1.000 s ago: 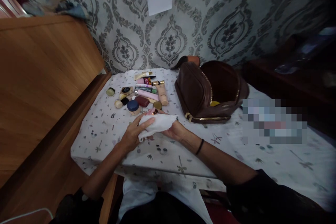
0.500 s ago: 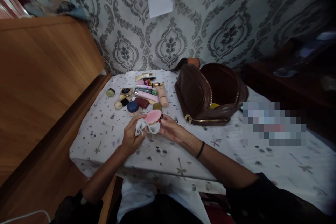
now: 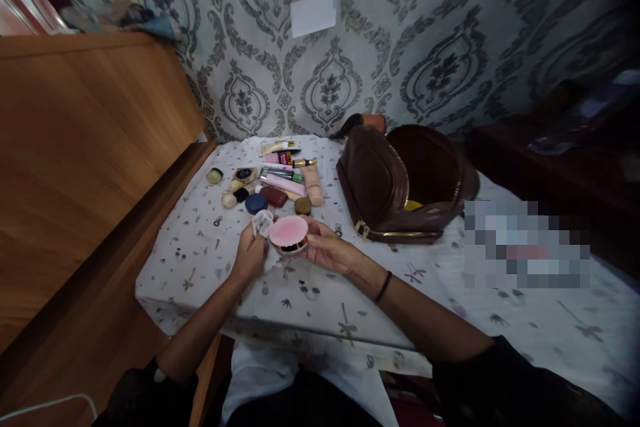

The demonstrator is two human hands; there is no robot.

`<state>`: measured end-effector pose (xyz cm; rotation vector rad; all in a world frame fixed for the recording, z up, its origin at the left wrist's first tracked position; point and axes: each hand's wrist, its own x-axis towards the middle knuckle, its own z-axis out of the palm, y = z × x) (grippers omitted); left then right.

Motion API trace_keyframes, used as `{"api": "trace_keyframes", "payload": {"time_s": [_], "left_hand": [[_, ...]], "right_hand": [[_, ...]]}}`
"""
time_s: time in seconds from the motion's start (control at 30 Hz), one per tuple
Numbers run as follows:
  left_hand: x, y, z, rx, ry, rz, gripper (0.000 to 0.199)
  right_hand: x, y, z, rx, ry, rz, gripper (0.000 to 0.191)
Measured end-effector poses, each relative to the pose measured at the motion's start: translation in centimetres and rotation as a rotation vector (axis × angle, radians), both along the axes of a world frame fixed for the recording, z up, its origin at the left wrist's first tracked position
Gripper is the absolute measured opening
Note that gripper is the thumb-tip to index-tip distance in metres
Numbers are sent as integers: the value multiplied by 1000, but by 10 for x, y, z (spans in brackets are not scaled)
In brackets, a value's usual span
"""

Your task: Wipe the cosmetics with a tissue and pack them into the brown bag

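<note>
– Over the near part of the counter [image 3: 215,280], what is each hand doing?
– The right hand [image 3: 327,248], below which a black band [image 3: 384,285] circles the wrist, grips a round pink compact [image 3: 289,232] by its right side, pink face up. The left hand [image 3: 251,255] is closed on a bunched white cloth [image 3: 262,222], just beside the compact; whether those two touch, I can't tell.
– And past the hands?
– A round blue container [image 3: 257,203], then an olive-brown pot [image 3: 303,205] to its right, with a dark red case [image 3: 274,197] between them. Behind lie a pink tube [image 3: 283,184] and a beige tube [image 3: 313,187].
– To the right of those?
– A brown bag [image 3: 373,173], unzipped and gaping, something yellow [image 3: 411,205] inside.
– At the very back?
– Patterned wallpaper [image 3: 330,87], bearing a white card [image 3: 314,13]
</note>
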<state>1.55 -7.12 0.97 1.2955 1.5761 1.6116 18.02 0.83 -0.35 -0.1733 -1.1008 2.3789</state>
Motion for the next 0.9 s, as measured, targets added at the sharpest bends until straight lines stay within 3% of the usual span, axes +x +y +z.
{"api": "trace_keyframes", "payload": {"time_s": [0.13,0.33,0.53,0.8,0.9], "left_hand": [[-1,3,-8,-60,-120,-7,46],[3,0,-3,-8,125,-31,45],[6,3,-3,7,194,-85,42],[3,24,5,-47,-57,-56,45],[1,29,2,-48,-115,-81,47]], "right_hand": [[-3,5,-6,-83,-20,-69,44],[-5,10,-11,-173,-66,-206,19],[-5,4,-3,-108,-64,-151,34],[-1,2,-2,-119,-62,-87,47],[-2,4,-6,-168,-45,-92,40]]}}
